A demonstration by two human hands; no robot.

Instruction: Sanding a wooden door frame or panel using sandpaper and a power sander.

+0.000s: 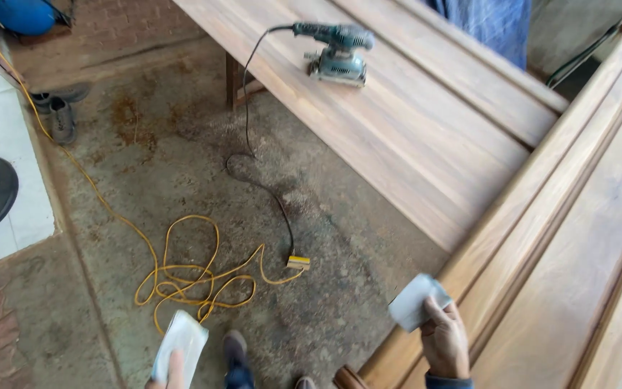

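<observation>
My left hand [172, 372] shows only its fingertips at the bottom edge, gripping a pale sheet of sandpaper [180, 343] held over the floor. My right hand [445, 340] pinches a second, smaller sheet of sandpaper [416, 302] beside the moulded edge of a long wooden panel [577, 238] at the right. A second wooden panel [426, 122] runs across the top, and a green electric sander [334, 52] rests on it.
The sander's black cord [253, 162] drops to a yellow extension cable [188, 277] coiled on the dusty concrete floor. A pair of shoes [61, 108] lies at upper left. A person in blue cloth [494, 25] stands behind the far panel. My shoe [235, 356] shows below.
</observation>
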